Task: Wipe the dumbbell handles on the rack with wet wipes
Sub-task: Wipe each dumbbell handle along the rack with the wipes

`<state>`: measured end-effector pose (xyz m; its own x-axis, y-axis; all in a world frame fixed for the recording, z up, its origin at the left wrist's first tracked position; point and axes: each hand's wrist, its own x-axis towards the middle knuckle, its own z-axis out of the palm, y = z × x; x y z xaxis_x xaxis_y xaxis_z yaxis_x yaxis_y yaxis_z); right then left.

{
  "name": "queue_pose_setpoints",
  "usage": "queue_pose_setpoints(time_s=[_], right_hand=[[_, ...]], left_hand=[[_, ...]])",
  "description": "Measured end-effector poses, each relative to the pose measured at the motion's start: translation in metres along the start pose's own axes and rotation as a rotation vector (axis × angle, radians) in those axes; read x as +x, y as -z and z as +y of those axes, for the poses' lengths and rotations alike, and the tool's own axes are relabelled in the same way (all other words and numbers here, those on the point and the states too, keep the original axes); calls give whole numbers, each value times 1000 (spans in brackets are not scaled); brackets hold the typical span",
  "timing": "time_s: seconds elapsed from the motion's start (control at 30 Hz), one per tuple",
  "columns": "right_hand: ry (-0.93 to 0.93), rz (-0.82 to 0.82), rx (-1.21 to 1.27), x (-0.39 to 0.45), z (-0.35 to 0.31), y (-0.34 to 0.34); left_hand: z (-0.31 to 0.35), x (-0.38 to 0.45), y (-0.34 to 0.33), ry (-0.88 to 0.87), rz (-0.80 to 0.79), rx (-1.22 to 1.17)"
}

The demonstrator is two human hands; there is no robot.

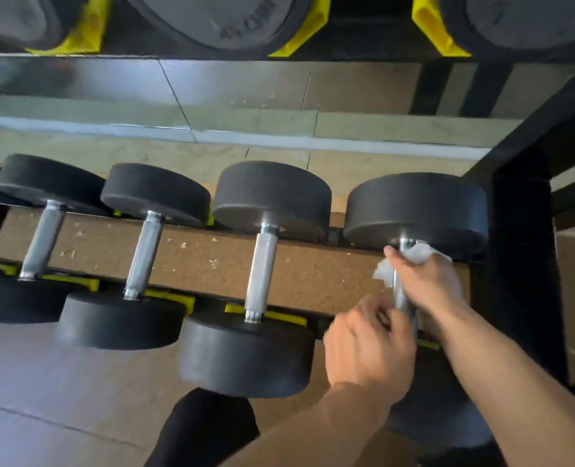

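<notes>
Mid-task, by the look of it: wiping under way on the dumbbell [414, 214] at the far right of the frame, last in the lower row.

Right hand [427, 281] wrapped round the far end of its handle [401, 298], with a white wet wipe [414, 252] bunched between palm and metal, close under the far weight.

Left hand [368, 345] curled at the near end of the same handle, at lower right of centre; fingers bent, seemingly steadying the bar, though exact contact hard to tell.

Three more handles [262, 267] [144, 254] [41, 239] toward the left, bare and untouched right now; already wiped or not, impossible to tell.

Upper row of weights [218, 18] along the top edge, handles out of view.
</notes>
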<state>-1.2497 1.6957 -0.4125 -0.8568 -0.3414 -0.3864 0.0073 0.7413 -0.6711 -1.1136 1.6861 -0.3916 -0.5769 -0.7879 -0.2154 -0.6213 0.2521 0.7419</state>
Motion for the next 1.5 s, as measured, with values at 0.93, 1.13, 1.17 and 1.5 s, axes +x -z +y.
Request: queue_pose_setpoints(time_s=[0.93, 1.13, 1.17, 1.5], right_hand=[[952, 150, -325, -48, -28, 47], [1090, -295, -1178, -3, 7, 55], [1077, -289, -1097, -9, 9, 53], [166, -531, -237, -60, 33, 84]], left_hand=[[-18, -14, -3, 47, 298, -448], [-16, -13, -3, 54, 285, -427], [-16, -13, -3, 54, 282, -430], [-16, -12, -4, 47, 242, -467]])
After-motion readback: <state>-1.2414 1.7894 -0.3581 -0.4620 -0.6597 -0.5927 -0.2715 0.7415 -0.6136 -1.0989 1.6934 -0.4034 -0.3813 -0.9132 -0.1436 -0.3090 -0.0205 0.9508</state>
